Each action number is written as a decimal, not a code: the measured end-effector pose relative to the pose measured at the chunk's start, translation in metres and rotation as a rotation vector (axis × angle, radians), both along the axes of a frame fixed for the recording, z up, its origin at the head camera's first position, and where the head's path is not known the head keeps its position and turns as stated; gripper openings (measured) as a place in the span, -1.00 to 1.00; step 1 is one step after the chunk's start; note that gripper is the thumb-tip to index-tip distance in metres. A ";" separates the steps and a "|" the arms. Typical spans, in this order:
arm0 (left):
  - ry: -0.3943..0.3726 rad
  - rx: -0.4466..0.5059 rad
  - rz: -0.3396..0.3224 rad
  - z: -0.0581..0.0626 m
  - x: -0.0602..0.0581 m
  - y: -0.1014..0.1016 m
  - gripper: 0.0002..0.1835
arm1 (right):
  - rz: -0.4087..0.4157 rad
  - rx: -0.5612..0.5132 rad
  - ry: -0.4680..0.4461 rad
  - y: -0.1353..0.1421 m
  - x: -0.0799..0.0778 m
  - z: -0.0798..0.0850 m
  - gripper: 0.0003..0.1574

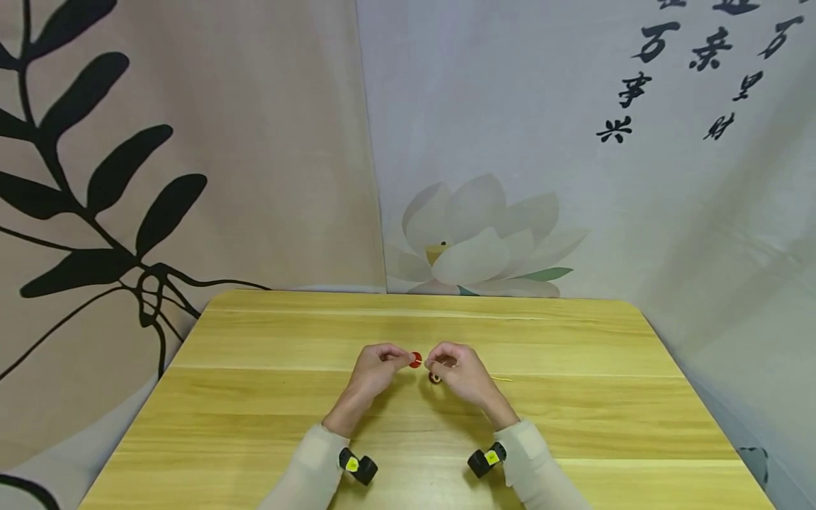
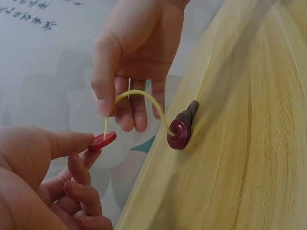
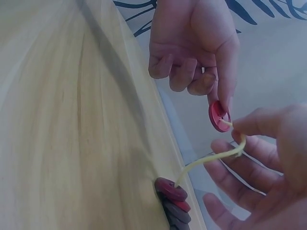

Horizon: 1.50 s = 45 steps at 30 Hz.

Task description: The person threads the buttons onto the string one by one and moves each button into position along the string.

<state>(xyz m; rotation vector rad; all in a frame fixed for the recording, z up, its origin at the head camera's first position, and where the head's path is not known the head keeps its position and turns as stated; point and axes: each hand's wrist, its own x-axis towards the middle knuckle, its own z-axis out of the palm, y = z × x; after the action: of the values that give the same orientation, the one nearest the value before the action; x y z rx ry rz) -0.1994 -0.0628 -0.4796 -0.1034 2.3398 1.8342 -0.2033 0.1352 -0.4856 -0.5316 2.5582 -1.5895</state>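
Between thumb and forefinger, my left hand (image 1: 376,368) pinches a red button (image 2: 103,140) by its edge, above the table. Yellow string (image 2: 139,92) runs through a hole in it. My right hand (image 1: 462,372) pinches that string close to the button's face; its other fingers hang loosely bent. From there the string arcs down to a strung row of buttons resting on the table, with a dark red button (image 2: 178,135) at the near end and dark brown buttons (image 3: 177,213) behind it. In the head view, my right hand partly hides this row.
The wooden table (image 1: 255,425) ends at a back edge close to a hanging cloth (image 1: 287,142) with printed leaves, a flower and characters. A thin yellow string tail (image 1: 502,380) lies on the wood right of my right hand. Each wrist carries a small black camera (image 1: 358,465).
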 end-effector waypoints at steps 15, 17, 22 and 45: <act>0.021 -0.009 -0.009 -0.002 0.002 0.003 -0.83 | -0.021 -0.043 -0.008 -0.007 0.006 0.002 -0.96; 0.022 -0.014 -0.006 -0.002 0.002 0.003 -0.83 | -0.027 -0.036 -0.005 -0.009 0.010 0.010 -0.95; 0.017 -0.009 -0.003 -0.002 0.002 0.004 -0.83 | -0.040 -0.023 -0.010 -0.013 0.017 0.023 -0.94; 0.040 0.017 -0.027 -0.001 -0.001 0.007 -0.85 | -0.012 -0.014 0.068 -0.008 0.002 -0.002 -0.92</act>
<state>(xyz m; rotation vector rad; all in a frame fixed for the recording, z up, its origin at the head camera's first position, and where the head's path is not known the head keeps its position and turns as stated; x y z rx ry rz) -0.2003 -0.0563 -0.4806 -0.0340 2.3400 1.8597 -0.2012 0.1274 -0.4879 -0.5823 2.6061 -1.6216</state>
